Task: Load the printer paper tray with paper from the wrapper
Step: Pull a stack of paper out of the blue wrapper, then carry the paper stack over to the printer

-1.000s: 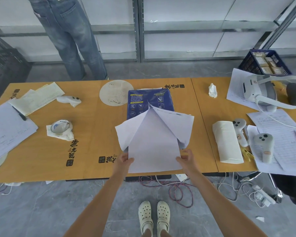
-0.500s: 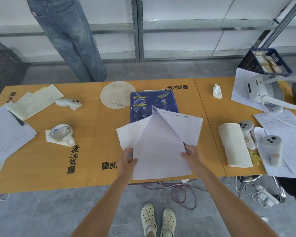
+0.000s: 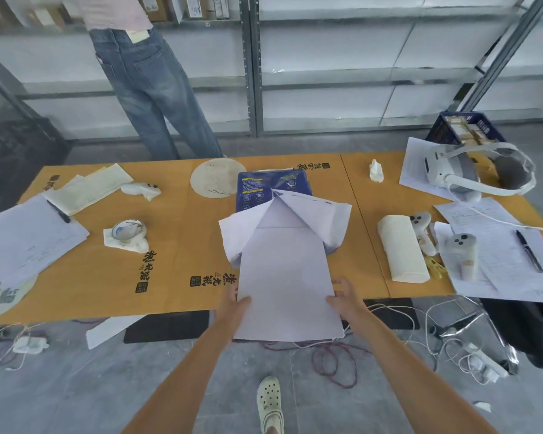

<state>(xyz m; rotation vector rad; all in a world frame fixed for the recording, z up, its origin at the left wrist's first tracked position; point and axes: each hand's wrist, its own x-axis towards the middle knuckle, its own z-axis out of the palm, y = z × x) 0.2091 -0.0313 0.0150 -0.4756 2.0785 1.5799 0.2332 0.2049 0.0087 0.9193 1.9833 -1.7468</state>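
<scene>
A stack of white paper [image 3: 287, 283] sticks out of an opened wrapper [image 3: 265, 189], blue with white inner flaps folded outward, lying in the middle of the orange table [image 3: 176, 252]. The stack's near end overhangs the table's front edge. My left hand [image 3: 237, 303] grips the stack's left side and my right hand [image 3: 345, 297] grips its right side. No printer tray is in view.
A paper towel roll [image 3: 402, 252], two white controllers [image 3: 460, 255], a headset [image 3: 464, 170] and papers with a pen [image 3: 528, 250] lie at the right. Papers, a small bowl on tissue [image 3: 127, 231] sit left. A person in jeans [image 3: 157, 98] stands behind the table. Cables trail below.
Both hands have pulled the paper stack toward me, out of the wrapper and over the table's front edge. The camera tilted up, and the person behind shifted right.
</scene>
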